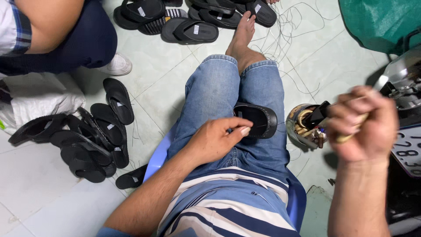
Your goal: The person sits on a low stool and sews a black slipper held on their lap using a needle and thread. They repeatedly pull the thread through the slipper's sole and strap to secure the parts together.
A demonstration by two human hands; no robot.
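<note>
My left hand [217, 140] presses down on a black sandal [258, 119] that lies on my thigh, fingertips at its near edge. My right hand [362, 123] is raised out to the right, blurred, its fingers closed around a pale wooden-handled tool [351, 135]. A thin thread [307, 115] runs taut from the sandal toward that hand. I sit in blue jeans on a blue plastic stool [158, 154].
A heap of black sandals [87, 140] lies on the tiled floor at left, more sandals [188, 19] at the top. A tin of tools [305, 127] stands by my right knee. Another person [57, 35] crouches upper left. Motorbike parts [403, 87] are at right, loose threads on the floor.
</note>
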